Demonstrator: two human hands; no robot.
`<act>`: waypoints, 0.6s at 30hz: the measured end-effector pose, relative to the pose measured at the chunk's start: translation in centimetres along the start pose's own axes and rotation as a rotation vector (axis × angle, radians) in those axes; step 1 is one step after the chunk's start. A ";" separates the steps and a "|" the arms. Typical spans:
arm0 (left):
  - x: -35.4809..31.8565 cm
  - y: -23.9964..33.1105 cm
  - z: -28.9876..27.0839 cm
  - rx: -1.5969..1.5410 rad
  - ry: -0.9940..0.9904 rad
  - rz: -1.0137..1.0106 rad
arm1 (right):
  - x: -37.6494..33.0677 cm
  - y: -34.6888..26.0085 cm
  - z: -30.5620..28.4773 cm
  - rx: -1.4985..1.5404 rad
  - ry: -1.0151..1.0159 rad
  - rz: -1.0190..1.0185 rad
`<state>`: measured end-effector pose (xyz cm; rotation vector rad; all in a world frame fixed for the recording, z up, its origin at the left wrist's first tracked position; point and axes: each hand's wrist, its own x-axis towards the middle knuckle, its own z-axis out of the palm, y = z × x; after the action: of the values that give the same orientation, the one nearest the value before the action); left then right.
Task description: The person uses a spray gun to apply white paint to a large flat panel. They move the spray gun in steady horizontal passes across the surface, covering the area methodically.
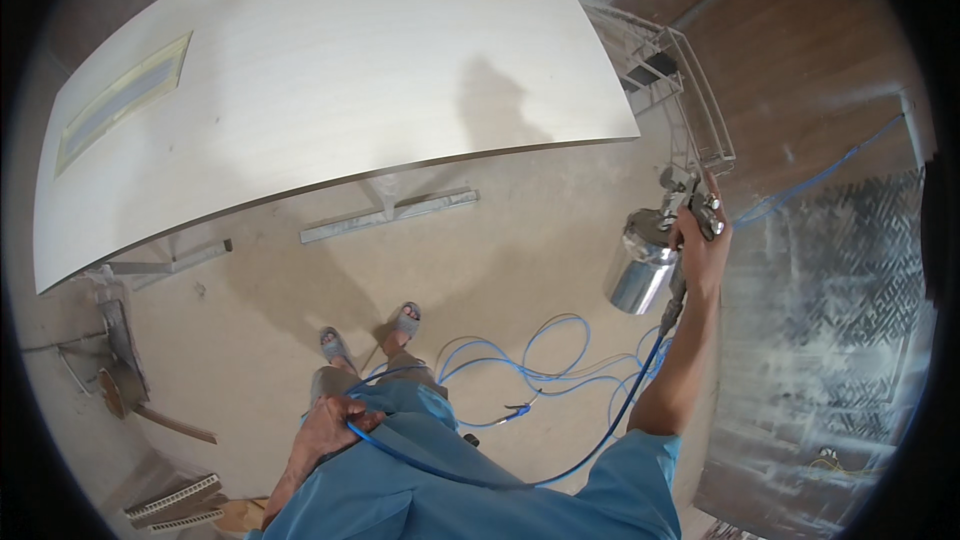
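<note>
My right hand is closed around the handle of a metal spray gun, held out beyond the right end of a large white door panel. A silver paint cup hangs under the gun, and a blue air hose runs from its handle down across my body. Near my waist, my left hand is closed on that hose. The panel lies raised off the floor, with a narrow masked window toward its left end. Shadows fall across its white face.
Loops of blue hose lie on the floor right of my feet, with a blue blow gun among them. Metal support feet stick out under the panel. A wire rack stands at right, beside a paint-smeared board. Offcuts lie lower left.
</note>
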<state>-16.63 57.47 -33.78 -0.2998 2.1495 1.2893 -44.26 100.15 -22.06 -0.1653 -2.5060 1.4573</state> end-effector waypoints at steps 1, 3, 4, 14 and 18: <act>-0.1 -0.3 -0.2 0.002 0.003 0.004 | -0.8 -0.6 0.4 0.047 -0.042 -0.012; -0.5 -1.0 -0.6 0.009 0.019 0.010 | -2.5 -1.9 1.9 0.139 -0.073 0.006; -0.8 -1.5 -0.9 0.013 0.033 0.012 | -3.3 -2.5 2.6 0.208 -0.113 -0.010; -4.2 -3.3 -1.9 0.134 -0.006 -0.091 | -7.1 -3.5 6.0 0.574 -0.179 0.041; -3.8 -1.6 -0.4 0.119 -0.020 -0.108 | -4.5 -0.9 5.1 0.381 -0.024 -0.055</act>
<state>-13.05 55.95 -32.52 -0.3475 2.1524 1.0944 -41.25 94.45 -24.39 -0.0105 -2.1775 1.8835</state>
